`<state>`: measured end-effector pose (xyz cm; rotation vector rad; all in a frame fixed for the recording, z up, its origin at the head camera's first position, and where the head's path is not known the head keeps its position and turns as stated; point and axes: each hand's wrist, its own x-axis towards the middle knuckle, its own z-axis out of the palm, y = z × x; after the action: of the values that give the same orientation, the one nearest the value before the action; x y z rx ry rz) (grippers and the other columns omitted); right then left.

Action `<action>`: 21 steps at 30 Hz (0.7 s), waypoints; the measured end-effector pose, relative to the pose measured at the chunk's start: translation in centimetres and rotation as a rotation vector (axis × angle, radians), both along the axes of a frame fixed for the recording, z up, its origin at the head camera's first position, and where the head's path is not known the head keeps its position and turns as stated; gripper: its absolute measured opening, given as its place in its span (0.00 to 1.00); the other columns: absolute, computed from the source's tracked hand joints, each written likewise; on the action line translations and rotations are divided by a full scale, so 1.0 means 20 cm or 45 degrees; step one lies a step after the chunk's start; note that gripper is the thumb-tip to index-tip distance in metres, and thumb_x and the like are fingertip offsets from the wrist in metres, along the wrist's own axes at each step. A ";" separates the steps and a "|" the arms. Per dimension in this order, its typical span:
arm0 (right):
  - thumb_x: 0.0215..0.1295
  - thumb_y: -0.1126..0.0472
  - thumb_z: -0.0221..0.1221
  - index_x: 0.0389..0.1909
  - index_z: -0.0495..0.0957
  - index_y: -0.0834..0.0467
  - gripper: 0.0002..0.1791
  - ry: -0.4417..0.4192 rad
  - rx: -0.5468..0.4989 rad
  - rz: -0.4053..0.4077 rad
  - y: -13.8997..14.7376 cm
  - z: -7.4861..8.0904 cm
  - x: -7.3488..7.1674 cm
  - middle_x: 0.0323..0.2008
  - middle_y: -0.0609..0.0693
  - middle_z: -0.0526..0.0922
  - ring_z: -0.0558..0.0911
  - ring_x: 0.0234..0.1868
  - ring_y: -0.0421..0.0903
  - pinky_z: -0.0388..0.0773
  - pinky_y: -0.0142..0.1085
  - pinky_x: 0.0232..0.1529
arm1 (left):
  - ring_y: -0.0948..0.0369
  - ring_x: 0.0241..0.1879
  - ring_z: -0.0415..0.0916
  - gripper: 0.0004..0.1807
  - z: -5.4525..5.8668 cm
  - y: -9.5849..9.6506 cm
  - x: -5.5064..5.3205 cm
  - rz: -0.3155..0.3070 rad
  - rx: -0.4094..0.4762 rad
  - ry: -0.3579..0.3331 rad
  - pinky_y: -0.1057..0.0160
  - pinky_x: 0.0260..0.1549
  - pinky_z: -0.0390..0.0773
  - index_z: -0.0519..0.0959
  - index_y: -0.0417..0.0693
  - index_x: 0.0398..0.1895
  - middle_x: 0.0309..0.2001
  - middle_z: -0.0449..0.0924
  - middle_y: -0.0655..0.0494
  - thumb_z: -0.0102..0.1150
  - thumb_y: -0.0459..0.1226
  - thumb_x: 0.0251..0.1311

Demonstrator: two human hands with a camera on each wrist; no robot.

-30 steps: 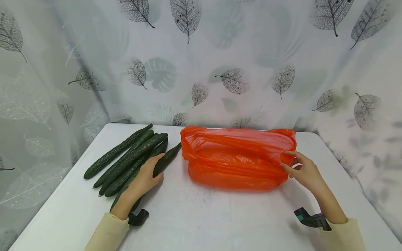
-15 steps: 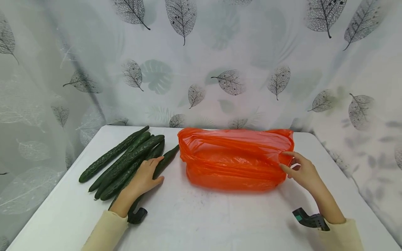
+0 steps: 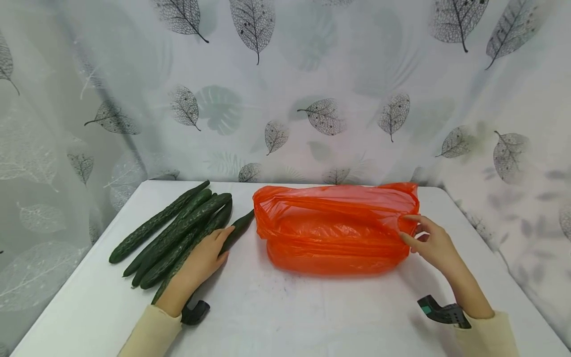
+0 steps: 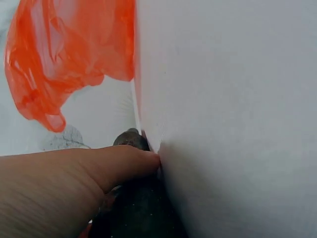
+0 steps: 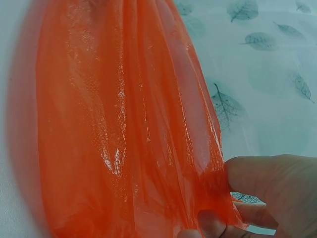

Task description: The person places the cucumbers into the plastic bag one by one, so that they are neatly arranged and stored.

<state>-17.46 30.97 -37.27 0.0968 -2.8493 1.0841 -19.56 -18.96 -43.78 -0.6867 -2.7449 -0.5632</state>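
Note:
My left hand (image 3: 202,260) grips the rightmost cucumber (image 3: 241,226), which lies on the table, its far tip showing beyond the fingers. In the left wrist view, the thumb (image 4: 114,166) presses along the side of the dark cucumber (image 4: 141,213), close to the white surface. To the right, a translucent orange-red plastic bag (image 3: 334,233) is spread wide in front of me. Its right edge is pinched by my right hand (image 3: 432,245). The right wrist view has thumb and fingers (image 5: 247,173) on the gathered film of the bag (image 5: 94,124).
Several more cucumbers (image 3: 153,223) lie side by side on the left of the white table (image 3: 285,317), slanting away from me. Behind the table hangs a leaf-patterned curtain (image 3: 285,74). A black strap device sits on each wrist.
The left thumb has drawn in against the rightmost cucumber and the left hand has settled lower over it. The right hand stays at the bag's edge. The head view has shifted slightly.

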 end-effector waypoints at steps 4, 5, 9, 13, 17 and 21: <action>0.68 0.59 0.60 0.63 0.66 0.69 0.28 -0.003 -0.003 0.003 0.00 0.01 0.00 0.34 0.59 0.72 0.79 0.27 0.47 0.77 0.31 0.25 | 0.42 0.50 0.77 0.35 0.02 0.02 -0.03 -0.001 0.024 -0.061 0.45 0.48 0.79 0.69 0.35 0.65 0.54 0.75 0.35 0.68 0.24 0.51; 0.68 0.59 0.60 0.63 0.66 0.69 0.28 -0.005 -0.008 0.001 0.00 0.01 0.00 0.34 0.59 0.73 0.79 0.27 0.47 0.77 0.31 0.25 | 0.42 0.50 0.77 0.35 0.02 0.02 -0.04 0.000 0.028 -0.094 0.46 0.48 0.79 0.69 0.36 0.65 0.54 0.74 0.35 0.67 0.24 0.51; 0.68 0.59 0.60 0.63 0.66 0.69 0.28 -0.022 -0.025 0.002 -0.01 0.00 0.00 0.34 0.58 0.73 0.79 0.27 0.48 0.77 0.31 0.25 | 0.44 0.50 0.77 0.37 0.03 0.01 -0.04 0.024 0.009 -0.236 0.46 0.48 0.78 0.66 0.39 0.68 0.55 0.73 0.37 0.67 0.27 0.53; 0.68 0.59 0.60 0.63 0.66 0.69 0.28 -0.016 -0.030 0.003 -0.02 -0.01 0.00 0.33 0.58 0.73 0.78 0.27 0.47 0.77 0.31 0.26 | 0.44 0.51 0.76 0.37 0.03 0.00 -0.04 0.066 0.030 -0.307 0.44 0.50 0.77 0.64 0.41 0.70 0.57 0.72 0.37 0.66 0.29 0.55; 0.67 0.60 0.60 0.63 0.67 0.69 0.28 -0.004 -0.029 0.006 -0.01 0.00 0.00 0.33 0.58 0.73 0.78 0.28 0.48 0.77 0.31 0.26 | 0.42 0.51 0.76 0.36 0.03 0.02 -0.04 0.096 0.109 -0.286 0.42 0.48 0.77 0.66 0.41 0.69 0.59 0.72 0.35 0.65 0.29 0.56; 0.67 0.59 0.60 0.63 0.67 0.69 0.28 0.002 -0.021 0.005 0.00 0.01 0.00 0.33 0.58 0.73 0.79 0.28 0.48 0.77 0.32 0.25 | 0.40 0.54 0.75 0.35 0.03 0.03 -0.05 0.102 0.174 -0.271 0.41 0.48 0.77 0.66 0.41 0.69 0.61 0.71 0.34 0.64 0.29 0.56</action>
<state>-17.46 31.07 -37.11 0.1017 -2.8396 1.1074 -20.56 -18.27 -43.23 -0.5086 -2.8776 -0.8412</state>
